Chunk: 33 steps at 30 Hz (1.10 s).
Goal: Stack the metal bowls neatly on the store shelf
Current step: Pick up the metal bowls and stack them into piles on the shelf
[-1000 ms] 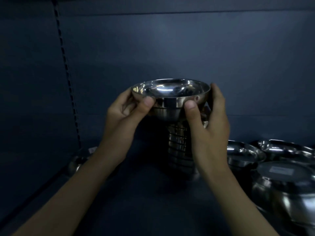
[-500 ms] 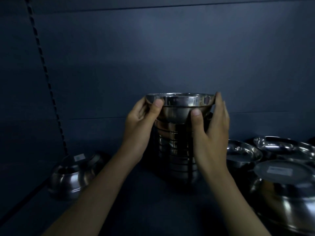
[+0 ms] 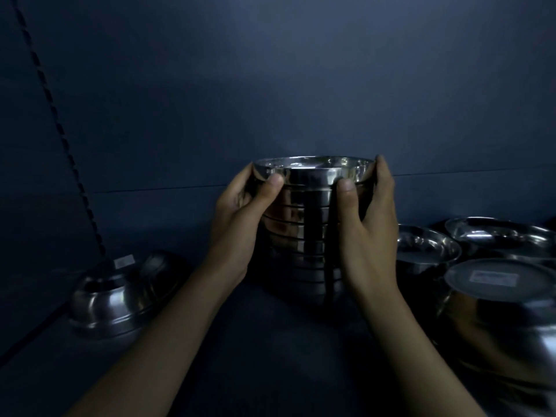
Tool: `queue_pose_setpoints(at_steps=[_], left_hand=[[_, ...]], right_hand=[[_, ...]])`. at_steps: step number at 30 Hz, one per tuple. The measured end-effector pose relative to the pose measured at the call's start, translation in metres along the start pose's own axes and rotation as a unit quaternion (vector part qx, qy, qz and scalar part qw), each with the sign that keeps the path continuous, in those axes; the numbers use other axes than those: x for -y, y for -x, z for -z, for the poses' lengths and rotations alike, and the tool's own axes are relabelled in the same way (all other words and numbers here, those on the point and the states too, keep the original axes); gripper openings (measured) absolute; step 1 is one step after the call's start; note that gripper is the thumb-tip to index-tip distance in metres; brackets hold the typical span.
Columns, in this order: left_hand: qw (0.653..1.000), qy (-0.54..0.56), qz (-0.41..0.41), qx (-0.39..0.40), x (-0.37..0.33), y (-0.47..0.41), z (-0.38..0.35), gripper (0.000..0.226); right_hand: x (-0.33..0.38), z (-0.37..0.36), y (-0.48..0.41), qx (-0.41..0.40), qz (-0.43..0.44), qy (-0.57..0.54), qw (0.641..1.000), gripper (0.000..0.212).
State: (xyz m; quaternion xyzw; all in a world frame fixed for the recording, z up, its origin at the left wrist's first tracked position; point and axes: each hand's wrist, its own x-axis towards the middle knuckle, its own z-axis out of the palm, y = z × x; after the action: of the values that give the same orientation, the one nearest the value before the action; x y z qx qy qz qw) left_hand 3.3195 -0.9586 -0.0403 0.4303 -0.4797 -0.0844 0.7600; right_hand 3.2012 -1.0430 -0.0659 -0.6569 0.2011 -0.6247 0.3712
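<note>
Cupping the top bowl [image 3: 313, 173] between left hand [image 3: 240, 218] and right hand [image 3: 368, 230], both clasp its rim squarely over the upright stack of nested bowls [image 3: 301, 251].

Nested stack of shiny metal bowls [image 3: 304, 236] standing upright, mouths up, at mid-shelf [image 3: 270, 356]. The top bowl [image 3: 313, 173] sits level, rim uppermost.

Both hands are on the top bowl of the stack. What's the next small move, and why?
Probably let go. The top bowl looks level and nested on the stack, with the left hand and right hand clasping its rim from either side.
</note>
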Motion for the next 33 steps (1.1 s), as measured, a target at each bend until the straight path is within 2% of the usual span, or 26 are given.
queue_pose_setpoints(at_steps=[11,16,23,27,30,31,33], left_hand=[[1.000,0.005,0.005,-0.021,0.013,0.006,-0.002,0.031],[1.000,-0.010,-0.007,-0.026,0.017,0.009,-0.003,0.036],[0.999,-0.037,-0.008,-0.016,0.021,0.007,0.001,0.039],[0.997,-0.074,0.001,0.023,0.014,0.005,0.009,0.037],[0.983,-0.182,0.022,0.023,0.002,0.010,0.024,0.061],[0.967,-0.253,0.030,0.024,-0.006,0.014,0.031,0.068],[0.911,-0.409,0.015,0.053,-0.020,0.029,0.046,0.068]], right_hand=[[-0.010,0.001,0.005,0.007,0.033,0.032,0.999,0.073],[-0.015,-0.001,0.009,0.007,0.042,0.039,0.998,0.077],[-0.015,-0.004,0.011,-0.001,0.050,0.051,0.997,0.078],[-0.015,-0.002,0.011,0.002,0.052,0.052,0.997,0.077],[-0.013,-0.002,0.013,-0.021,0.061,0.066,0.996,0.073],[-0.011,-0.002,0.014,-0.044,0.081,0.085,0.992,0.069],[-0.006,-0.001,0.016,-0.093,0.143,0.132,0.976,0.062]])
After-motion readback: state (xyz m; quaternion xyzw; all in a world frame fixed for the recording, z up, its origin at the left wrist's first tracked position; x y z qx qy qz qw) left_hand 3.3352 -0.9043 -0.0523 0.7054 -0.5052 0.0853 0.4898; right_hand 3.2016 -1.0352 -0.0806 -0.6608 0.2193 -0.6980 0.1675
